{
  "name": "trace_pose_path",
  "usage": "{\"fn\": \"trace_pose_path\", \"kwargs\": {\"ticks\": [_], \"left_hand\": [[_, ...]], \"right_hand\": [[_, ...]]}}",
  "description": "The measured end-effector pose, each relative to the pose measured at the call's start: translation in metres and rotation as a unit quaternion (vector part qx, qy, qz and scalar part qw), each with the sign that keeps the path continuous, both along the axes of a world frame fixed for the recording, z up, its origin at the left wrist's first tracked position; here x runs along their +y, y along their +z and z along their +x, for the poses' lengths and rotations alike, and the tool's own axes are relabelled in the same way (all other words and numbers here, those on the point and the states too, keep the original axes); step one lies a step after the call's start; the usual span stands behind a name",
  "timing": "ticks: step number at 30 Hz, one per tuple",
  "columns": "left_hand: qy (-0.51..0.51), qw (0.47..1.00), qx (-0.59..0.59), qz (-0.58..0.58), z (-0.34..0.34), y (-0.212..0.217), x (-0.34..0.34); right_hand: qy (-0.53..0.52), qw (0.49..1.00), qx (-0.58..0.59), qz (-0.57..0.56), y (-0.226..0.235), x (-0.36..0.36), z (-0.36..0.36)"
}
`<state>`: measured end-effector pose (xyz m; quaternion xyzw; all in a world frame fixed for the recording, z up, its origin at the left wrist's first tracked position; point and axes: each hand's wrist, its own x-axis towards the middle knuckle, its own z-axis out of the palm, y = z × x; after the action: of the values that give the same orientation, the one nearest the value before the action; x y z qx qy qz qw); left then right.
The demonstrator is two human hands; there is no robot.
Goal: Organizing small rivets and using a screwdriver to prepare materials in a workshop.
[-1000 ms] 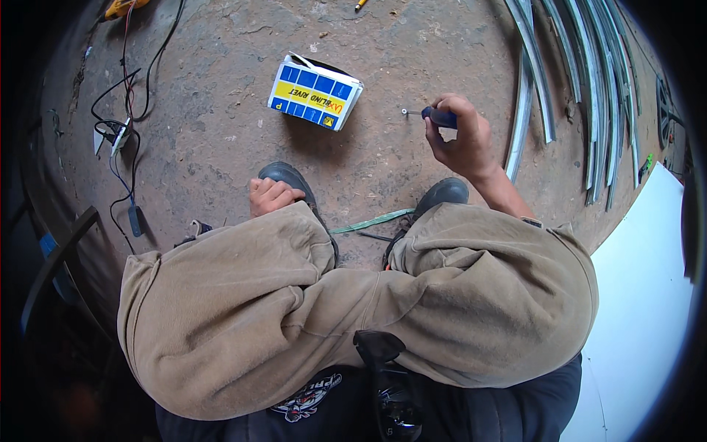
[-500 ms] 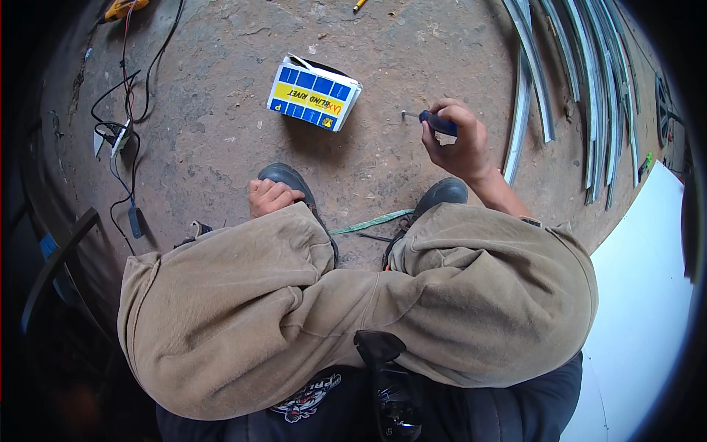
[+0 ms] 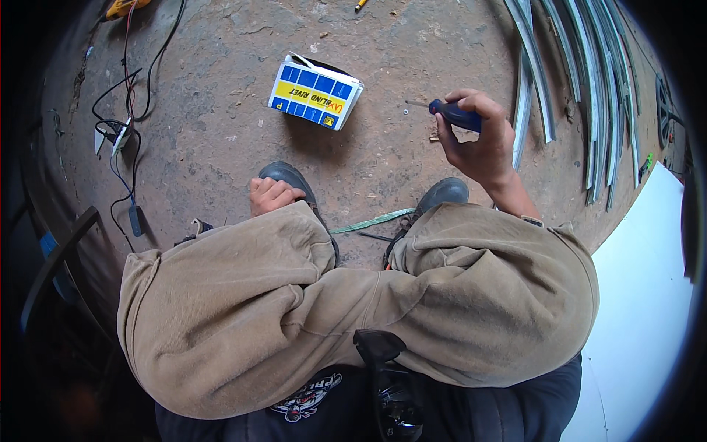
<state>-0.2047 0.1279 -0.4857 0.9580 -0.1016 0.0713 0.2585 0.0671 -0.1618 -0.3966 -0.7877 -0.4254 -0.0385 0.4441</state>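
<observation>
I am squatting over a bare concrete floor, my tan trouser knees filling the lower view. My right hand is raised above the floor and grips a screwdriver with a dark blue handle; its thin shaft points left. My left hand is a closed fist resting by my left shoe, and nothing shows in it. A blue, yellow and white cardboard box, flap open, lies on the floor ahead between both hands. A thin green strip lies between my shoes.
Several curved grey metal strips lie along the right. A white panel fills the lower right. Black cables and a plug trail on the left, beside a dark bar. A small screw lies near the screwdriver tip.
My right hand has turned the screwdriver in its grip and lifted slightly. My left hand has stayed by the shoe.
</observation>
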Motion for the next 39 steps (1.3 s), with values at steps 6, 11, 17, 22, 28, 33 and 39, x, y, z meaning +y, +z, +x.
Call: {"fn": "trace_pose_path", "kwargs": {"ticks": [6, 11, 17, 22, 28, 33, 39], "left_hand": [[0.002, 1.000, 0.006, -0.012, -0.001, -0.003, -0.003], [0.002, 1.000, -0.002, -0.011, 0.001, -0.003, -0.003], [-0.004, 1.000, -0.010, -0.001, -0.001, -0.004, 0.001], [-0.007, 1.000, -0.009, -0.006, 0.001, -0.005, -0.002], [-0.003, 1.000, -0.014, -0.004, 0.002, -0.005, -0.002], [-0.009, 1.000, -0.020, 0.001, -0.001, -0.009, 0.000], [-0.009, 1.000, -0.009, 0.000, -0.002, -0.005, 0.002]], "right_hand": [[0.010, 0.999, 0.020, -0.023, -0.034, -0.007, -0.009], [0.002, 0.998, 0.028, -0.057, -0.032, -0.008, -0.006], [0.004, 1.000, 0.011, -0.002, -0.003, 0.000, -0.001], [0.010, 0.999, 0.029, -0.023, -0.020, -0.003, -0.008], [-0.004, 0.998, 0.034, -0.061, -0.038, -0.010, -0.008], [0.011, 0.998, 0.032, -0.048, -0.018, -0.006, -0.005], [0.007, 1.000, 0.003, -0.016, -0.004, 0.001, -0.003]]}}
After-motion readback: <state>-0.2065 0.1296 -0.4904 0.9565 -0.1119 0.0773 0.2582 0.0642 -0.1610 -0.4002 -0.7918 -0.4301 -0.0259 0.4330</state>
